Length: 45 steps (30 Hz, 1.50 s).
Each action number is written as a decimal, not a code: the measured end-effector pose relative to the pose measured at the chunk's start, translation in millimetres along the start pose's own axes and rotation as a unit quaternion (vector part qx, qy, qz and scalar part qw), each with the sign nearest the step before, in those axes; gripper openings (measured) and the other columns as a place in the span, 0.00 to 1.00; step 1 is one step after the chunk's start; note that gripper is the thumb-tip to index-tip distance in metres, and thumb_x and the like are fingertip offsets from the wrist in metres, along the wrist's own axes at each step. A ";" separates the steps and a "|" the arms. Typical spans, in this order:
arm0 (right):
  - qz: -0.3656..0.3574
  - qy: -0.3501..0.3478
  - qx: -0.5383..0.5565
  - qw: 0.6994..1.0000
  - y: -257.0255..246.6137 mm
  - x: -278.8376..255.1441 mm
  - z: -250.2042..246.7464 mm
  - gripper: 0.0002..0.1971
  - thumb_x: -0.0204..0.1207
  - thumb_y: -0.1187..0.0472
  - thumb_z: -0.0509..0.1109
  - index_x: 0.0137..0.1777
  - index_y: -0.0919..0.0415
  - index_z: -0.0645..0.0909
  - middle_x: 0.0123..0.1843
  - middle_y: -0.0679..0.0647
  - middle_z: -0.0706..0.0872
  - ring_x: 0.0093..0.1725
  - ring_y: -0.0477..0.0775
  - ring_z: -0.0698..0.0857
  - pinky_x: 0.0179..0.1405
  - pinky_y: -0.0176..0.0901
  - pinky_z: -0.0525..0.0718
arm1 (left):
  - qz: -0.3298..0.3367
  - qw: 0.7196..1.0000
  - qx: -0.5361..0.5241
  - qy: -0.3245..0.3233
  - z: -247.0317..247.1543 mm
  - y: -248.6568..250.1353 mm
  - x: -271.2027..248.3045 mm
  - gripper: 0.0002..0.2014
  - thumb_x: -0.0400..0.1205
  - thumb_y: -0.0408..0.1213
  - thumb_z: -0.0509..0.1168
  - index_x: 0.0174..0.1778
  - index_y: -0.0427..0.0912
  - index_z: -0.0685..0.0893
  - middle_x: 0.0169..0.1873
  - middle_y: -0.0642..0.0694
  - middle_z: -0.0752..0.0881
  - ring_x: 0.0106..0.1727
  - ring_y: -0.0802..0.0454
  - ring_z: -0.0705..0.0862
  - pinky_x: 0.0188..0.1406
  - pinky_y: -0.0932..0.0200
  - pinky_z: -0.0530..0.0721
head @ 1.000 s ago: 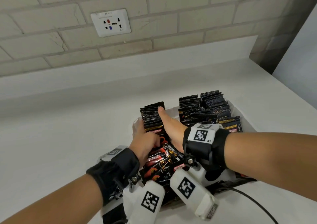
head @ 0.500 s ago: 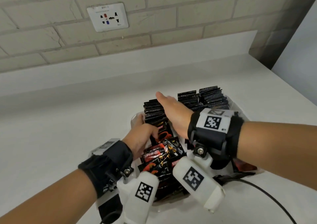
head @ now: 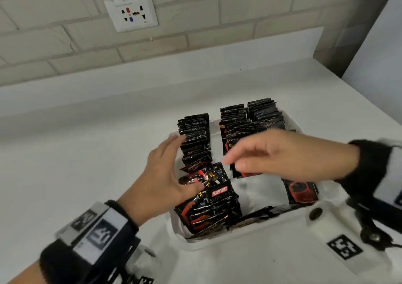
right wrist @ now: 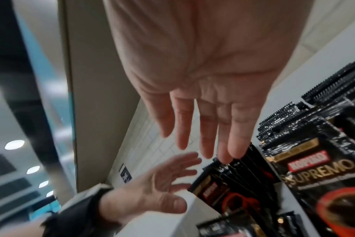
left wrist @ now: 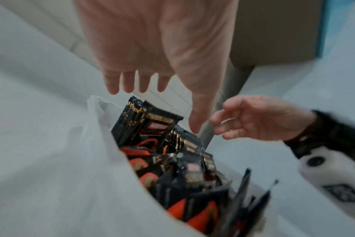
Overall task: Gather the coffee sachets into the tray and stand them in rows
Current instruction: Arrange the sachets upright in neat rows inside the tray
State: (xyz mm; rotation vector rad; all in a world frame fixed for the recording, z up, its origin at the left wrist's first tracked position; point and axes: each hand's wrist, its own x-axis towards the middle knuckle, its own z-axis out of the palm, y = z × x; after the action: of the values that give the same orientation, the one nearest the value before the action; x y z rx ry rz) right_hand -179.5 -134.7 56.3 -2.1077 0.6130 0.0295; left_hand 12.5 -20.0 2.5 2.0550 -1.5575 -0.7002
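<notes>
My left hand (head: 161, 175) hovers spread and empty at the tray's (head: 245, 236) left rim; my right hand (head: 280, 153), fingers loose, holds nothing above its middle. The coffee sachets (head: 195, 135) stand in the tray's far rows, others slumped loose at its near end (head: 208, 207). A careless brush there could topple the left row.

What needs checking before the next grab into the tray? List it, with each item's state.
1. Left hand free: ok, fingers spread, holding nothing.
2. Right hand free: ok, fingers relaxed, nothing in them.
3. Back rows standing: ok, sachets upright in the far part of the tray.
4. Near-left sachets in a row: not ok, they lean and overlap.
5. Lone sachet near right: not ok, apart from any row.
6. Sachets left outside the tray: cannot tell, the wrist gear hides the near counter.
</notes>
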 end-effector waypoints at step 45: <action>0.113 -0.203 -0.325 0.917 5.1 99.0 55.0 0.43 0.69 0.37 0.69 0.78 0.63 0.62 0.72 0.60 0.65 0.70 0.56 0.69 0.70 0.49 0.73 | 0.047 0.976 0.208 -0.049 -15.3 -2.8 84.4 0.40 0.76 0.41 0.71 0.81 0.47 0.57 0.80 0.50 0.58 0.79 0.49 0.58 0.75 0.56 0.60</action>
State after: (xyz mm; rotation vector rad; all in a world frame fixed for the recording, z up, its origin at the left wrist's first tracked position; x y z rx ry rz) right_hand -83.6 -134.8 -4.3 -2.5334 0.6412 0.8893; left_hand 43.6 -100.0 2.5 2.2431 -1.9814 -0.4762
